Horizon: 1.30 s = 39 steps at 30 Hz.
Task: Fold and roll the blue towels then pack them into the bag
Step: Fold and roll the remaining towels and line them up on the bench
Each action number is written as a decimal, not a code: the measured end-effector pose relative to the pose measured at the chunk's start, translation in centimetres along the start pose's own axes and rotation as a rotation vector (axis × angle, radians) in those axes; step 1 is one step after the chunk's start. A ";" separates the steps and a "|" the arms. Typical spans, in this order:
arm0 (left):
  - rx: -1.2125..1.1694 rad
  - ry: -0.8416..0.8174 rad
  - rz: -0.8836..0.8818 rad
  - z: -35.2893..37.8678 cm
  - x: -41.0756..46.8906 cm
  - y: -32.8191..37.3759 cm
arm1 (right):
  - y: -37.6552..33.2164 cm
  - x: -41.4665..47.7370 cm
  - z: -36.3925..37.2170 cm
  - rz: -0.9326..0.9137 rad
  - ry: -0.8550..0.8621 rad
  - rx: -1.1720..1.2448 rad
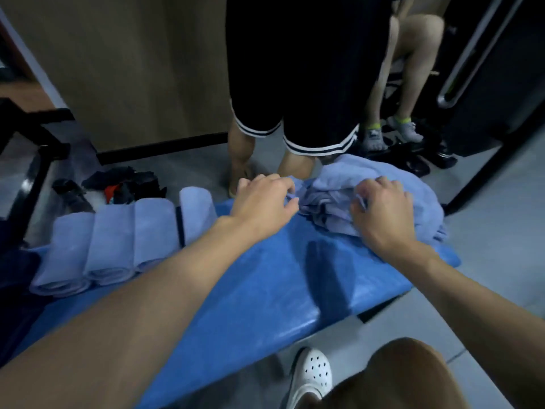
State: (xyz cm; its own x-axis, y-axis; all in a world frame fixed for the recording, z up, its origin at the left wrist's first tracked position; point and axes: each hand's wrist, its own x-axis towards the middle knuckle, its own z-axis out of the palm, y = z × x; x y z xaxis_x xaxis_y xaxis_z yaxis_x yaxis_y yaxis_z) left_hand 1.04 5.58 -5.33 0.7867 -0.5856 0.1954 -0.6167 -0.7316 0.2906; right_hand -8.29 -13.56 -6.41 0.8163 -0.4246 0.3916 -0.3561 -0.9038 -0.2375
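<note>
A crumpled heap of light-blue towels (pixel 383 184) lies at the far right end of the blue padded bench (pixel 265 276). My left hand (pixel 262 199) pinches a towel edge at the heap's left side with curled fingers. My right hand (pixel 383 214) grips a fold on top of the heap. Several rolled blue towels (pixel 118 240) lie side by side at the bench's left end. One more rolled towel (pixel 197 211) lies just right of them, beyond a dark strap. No bag is plainly visible.
A person in black shorts (pixel 295 84) stands close behind the bench. Another person's legs (pixel 407 84) show at the right. Dark clothing (pixel 124 184) lies on the floor at the left. My white shoe (pixel 309 376) is under the bench's front edge.
</note>
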 end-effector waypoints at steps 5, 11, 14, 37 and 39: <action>-0.070 -0.020 0.098 2.3 3.1 6.0 | 5.9 0.1 -1.2 0.176 -0.083 -0.157; -0.292 -0.044 0.097 4.3 4.8 9.9 | 8.3 0.0 -0.9 0.084 0.037 0.034; -0.423 0.017 0.124 4.8 5.2 10.6 | 7.9 0.0 -1.8 0.011 0.109 0.293; -0.439 0.355 0.189 -6.2 -7.3 0.5 | -6.6 -3.8 -4.8 -0.306 -0.099 0.648; -0.401 0.317 0.168 -7.1 -9.6 -1.3 | -8.5 -5.4 -4.6 -0.326 -0.136 0.682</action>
State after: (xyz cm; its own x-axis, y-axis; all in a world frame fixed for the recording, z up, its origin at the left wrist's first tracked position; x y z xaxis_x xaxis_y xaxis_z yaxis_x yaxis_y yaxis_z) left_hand -5.59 14.61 -0.96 0.6858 -0.5039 0.5251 -0.7250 -0.4099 0.5535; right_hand -11.74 -3.84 -2.37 0.8964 -0.0923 0.4335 0.2354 -0.7296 -0.6421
